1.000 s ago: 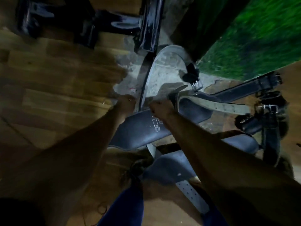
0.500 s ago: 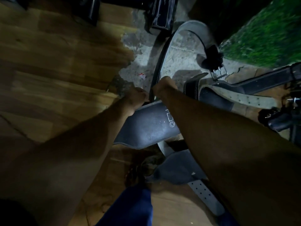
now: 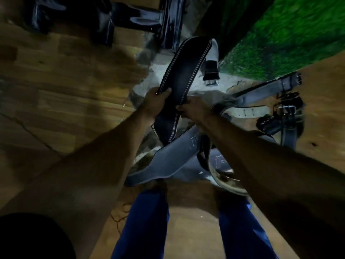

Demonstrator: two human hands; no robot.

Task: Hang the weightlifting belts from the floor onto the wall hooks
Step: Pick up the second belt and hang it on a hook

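At the far left of the frame lies a wooden plank floor (image 3: 56,75), dim and shadowed, and along the upper left edge stand the black metal feet of a gym frame (image 3: 130,15). A bare forearm comes up from the lower left to the left hand (image 3: 155,101) near the centre. Its fingers are curled round the left edge of a black weightlifting belt (image 3: 183,71), with the thumb lying over the stitched rim. Just to the right, the right hand (image 3: 194,109) pinches the same belt's other stitched edge, fingers bent and pressed together on it. The belt rises from both hands in a curve toward the top centre, white stitching along both sides, and its buckle end (image 3: 211,76) hangs down on the far side over a patch of bare concrete (image 3: 149,77).

Below the hands a second wide belt (image 3: 168,165) lies on the floor, running from lower left to upper right, with faint print on it. It partly covers another belt whose form is unclear in the dark. Blue trouser legs (image 3: 147,221) fill the bottom centre.

At the upper right is green artificial turf (image 3: 289,34). Under it, at the right, more belts (image 3: 265,90) lie in a heap on the floor, with metal buckles (image 3: 287,109) showing among them, well apart from the held belt.
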